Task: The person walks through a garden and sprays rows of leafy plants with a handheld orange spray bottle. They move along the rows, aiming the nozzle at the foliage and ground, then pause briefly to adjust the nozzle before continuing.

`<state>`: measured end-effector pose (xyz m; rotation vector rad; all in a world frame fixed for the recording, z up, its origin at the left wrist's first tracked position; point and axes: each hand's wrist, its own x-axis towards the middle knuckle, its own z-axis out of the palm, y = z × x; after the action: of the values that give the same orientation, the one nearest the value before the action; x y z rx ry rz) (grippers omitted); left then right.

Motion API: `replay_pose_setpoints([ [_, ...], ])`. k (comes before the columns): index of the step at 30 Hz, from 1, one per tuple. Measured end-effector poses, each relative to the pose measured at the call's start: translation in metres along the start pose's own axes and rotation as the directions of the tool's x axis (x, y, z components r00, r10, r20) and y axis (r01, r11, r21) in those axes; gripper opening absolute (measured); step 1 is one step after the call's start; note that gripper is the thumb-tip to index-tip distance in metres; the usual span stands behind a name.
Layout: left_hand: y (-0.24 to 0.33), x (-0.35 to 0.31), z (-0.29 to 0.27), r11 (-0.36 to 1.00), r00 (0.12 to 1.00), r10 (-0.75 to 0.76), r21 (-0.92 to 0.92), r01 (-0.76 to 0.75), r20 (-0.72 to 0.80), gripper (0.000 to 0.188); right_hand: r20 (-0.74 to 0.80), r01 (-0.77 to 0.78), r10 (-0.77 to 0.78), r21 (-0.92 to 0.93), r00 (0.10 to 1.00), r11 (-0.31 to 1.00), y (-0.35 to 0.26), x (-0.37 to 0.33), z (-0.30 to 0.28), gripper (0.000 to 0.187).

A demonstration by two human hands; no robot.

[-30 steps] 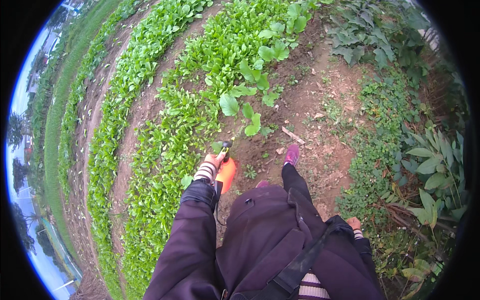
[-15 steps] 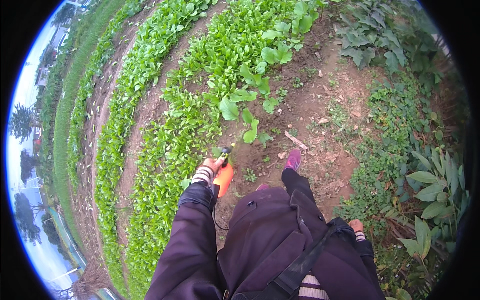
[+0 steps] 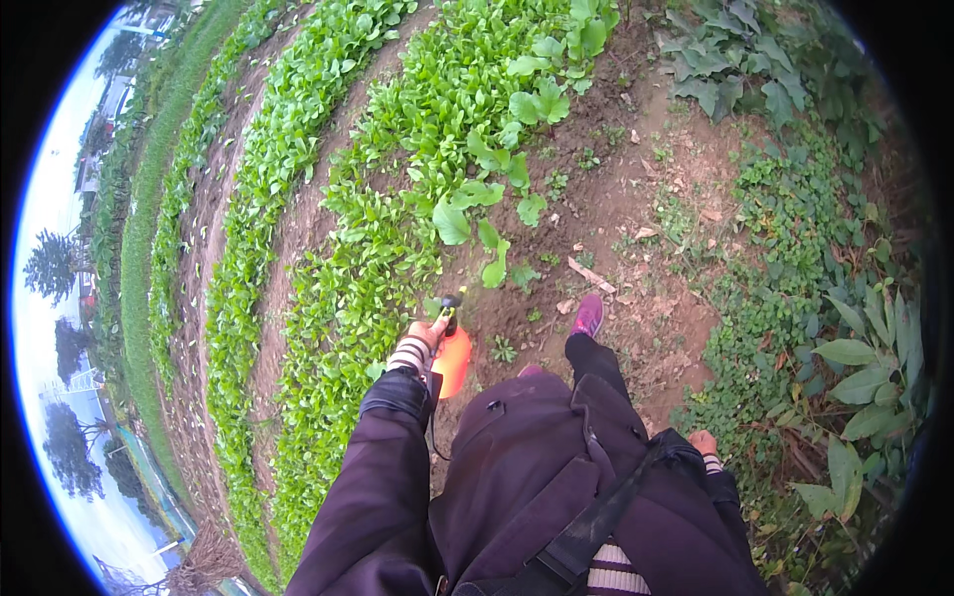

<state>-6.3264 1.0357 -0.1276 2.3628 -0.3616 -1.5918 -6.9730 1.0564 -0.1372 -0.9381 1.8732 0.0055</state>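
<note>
My left hand [image 3: 426, 336] is wrapped round the top of a spray bottle with an orange body [image 3: 454, 364] and a black and yellow nozzle head [image 3: 453, 299]. It hangs over the soil at the edge of the leafy green bed [image 3: 348, 248], its nozzle facing away from me toward a row of broad-leaved seedlings [image 3: 494, 260]. Low at my right side, my right hand [image 3: 703, 442] is curled closed, and I see nothing in it. Part of that hand is cut off by my dark sleeve.
A bare dirt strip [image 3: 636, 328] runs ahead, with a flat pale stick [image 3: 591, 276] lying on it. My pink shoe [image 3: 588, 315] stands on this strip. Low creeping plants [image 3: 765, 258] and taller leafy stems [image 3: 865, 377] crowd the right. More crop rows [image 3: 268, 139] lie left.
The view has shifted slightly. My left hand keeps the spray bottle in nearly the same place over the soil, and my right hand stays low at my side.
</note>
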Motion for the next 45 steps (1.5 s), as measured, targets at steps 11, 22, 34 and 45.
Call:
replay_pose_setpoints([
  [11, 0.086, 0.008, 0.009, 0.997, 0.996, 0.074, -0.003, -0.074, -0.053, 0.044, -0.028, -0.041, 0.042, 0.046, 0.999, 0.998, -0.025, 0.022, -0.043, 0.014],
  [22, 0.173, 0.023, 0.031, 0.982, 0.999, 0.04, 0.182, -0.045, 0.034, 0.047, -0.085, -0.052, 0.059, 0.084, 0.995, 0.995, -0.059, 0.046, -0.086, 0.015],
  [34, 0.245, 0.059, 0.048, 0.99, 0.99, 0.118, 0.064, -0.123, 0.076, 0.047, -0.102, -0.029, 0.037, 0.083, 0.994, 0.996, -0.139, 0.108, -0.12, 0.016],
  [45, 0.378, 0.11, 0.057, 0.983, 0.981, 0.177, -0.05, -0.174, 0.073, 0.047, -0.059, -0.033, 0.038, 0.072, 0.998, 0.997, -0.252, 0.173, -0.16, 0.016],
])
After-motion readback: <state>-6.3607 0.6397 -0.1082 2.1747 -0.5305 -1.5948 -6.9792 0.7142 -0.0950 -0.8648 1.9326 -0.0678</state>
